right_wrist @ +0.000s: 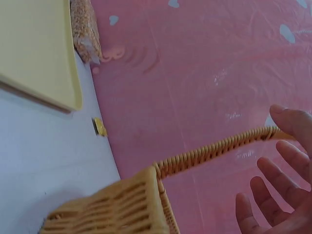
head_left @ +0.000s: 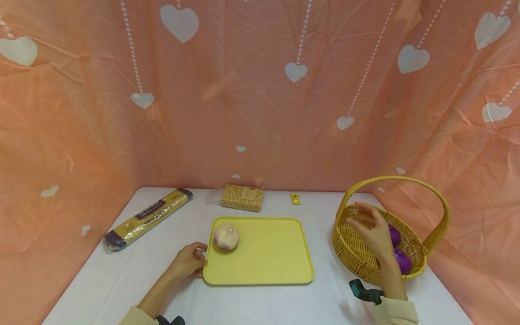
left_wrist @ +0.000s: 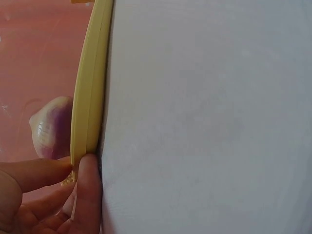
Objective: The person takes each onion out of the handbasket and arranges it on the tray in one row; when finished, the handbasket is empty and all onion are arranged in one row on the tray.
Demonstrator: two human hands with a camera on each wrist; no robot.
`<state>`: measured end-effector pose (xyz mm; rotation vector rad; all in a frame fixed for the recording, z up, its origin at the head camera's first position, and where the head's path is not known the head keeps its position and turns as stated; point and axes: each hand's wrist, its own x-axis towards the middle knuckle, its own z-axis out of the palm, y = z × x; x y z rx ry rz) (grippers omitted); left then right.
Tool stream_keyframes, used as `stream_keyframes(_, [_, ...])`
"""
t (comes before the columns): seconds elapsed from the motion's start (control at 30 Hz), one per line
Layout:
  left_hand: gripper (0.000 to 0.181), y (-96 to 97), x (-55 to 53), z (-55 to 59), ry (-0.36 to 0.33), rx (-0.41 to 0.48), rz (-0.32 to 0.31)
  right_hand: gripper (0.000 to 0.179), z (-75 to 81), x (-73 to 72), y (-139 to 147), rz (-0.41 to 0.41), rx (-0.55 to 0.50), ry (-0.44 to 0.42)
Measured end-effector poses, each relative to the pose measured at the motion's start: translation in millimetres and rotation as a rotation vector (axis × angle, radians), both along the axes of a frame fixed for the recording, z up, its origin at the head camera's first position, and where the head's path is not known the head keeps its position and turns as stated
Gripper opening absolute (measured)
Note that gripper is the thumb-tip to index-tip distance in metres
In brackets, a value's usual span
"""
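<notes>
The yellow tray (head_left: 268, 253) lies on the white table, with a white-and-purple onion (head_left: 226, 237) near its left end. At the tray's left edge is my left hand (head_left: 188, 262); the left wrist view shows its thumb (left_wrist: 36, 174) and a finger pinching the rim. My right hand (head_left: 374, 232) is over the wicker basket (head_left: 345, 257), fingers spread and relaxed, holding nothing. Inside the basket, partly hidden behind the right forearm, are shiny purple rounded things (head_left: 402, 261). The basket's arched handle (right_wrist: 214, 150) stands up near the right fingers in the right wrist view.
A long spaghetti pack (head_left: 148, 219) lies slantwise at the left. Behind the tray are a clear bag of yellowish grains (head_left: 242, 197) and a small yellow packet (head_left: 295, 199). A pink curtain with white hearts (head_left: 260, 113) surrounds the table's back and sides.
</notes>
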<state>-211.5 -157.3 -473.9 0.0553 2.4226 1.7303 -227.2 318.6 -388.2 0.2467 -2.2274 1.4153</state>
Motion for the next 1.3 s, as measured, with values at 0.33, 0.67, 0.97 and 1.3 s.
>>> stream_keyframes(0.33, [0.046, 0.8, 1.1, 1.8, -0.007, -0.014, 0.010, 0.049, -3.8, -0.6, 16.1, -0.022, -0.049, 0.028])
stream_keyframes(0.67, [0.045, 0.5, 0.4, 1.9, -0.010, -0.020, 0.014, 0.050, -7.5, 1.5, 28.4, -0.099, 0.016, -0.043])
stream_keyframes(0.97, [0.045, -0.1, 0.6, 0.5, -0.001, -0.017, -0.002, 0.049, -12.5, -2.4, 39.6, -0.172, 0.052, -0.051])
stream_keyframes(1.3, [0.045, -1.0, -0.5, 0.4, 0.004, -0.005, -0.009, 0.053, -15.1, -3.9, 47.4, -0.204, 0.052, -0.124])
